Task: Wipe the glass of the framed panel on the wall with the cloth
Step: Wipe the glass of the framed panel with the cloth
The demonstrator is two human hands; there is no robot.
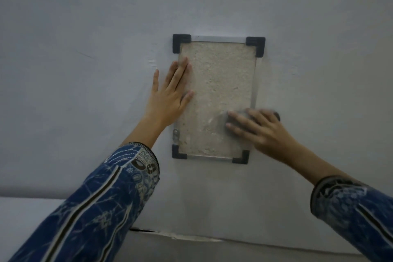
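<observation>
The wall (85,27) in front of you is pale and plain. The framed panel (254,100) hangs on it at chest height, its long axis running up and down, with black corner brackets (180,42) at all four corners.

Your left hand (170,95) lies flat with the fingers straight. The palm is on the wall just beside the panel's left edge, and the fingertips reach onto the glass (217,83) near the top; it holds nothing and seems to steady the frame.

Your right hand (261,132) is spread over the lower right part of the glass, fingers extended and pressing the grey cloth (239,114) against it. That hand is blurred, so you cannot tell how much cloth is bunched under the palm.

From the cloth, most of the glass lies above and to the left. The right hand is the one to carry the stroke, probably up along the long axis, and the left fingertips sit in the way of the upper left strip.
</observation>
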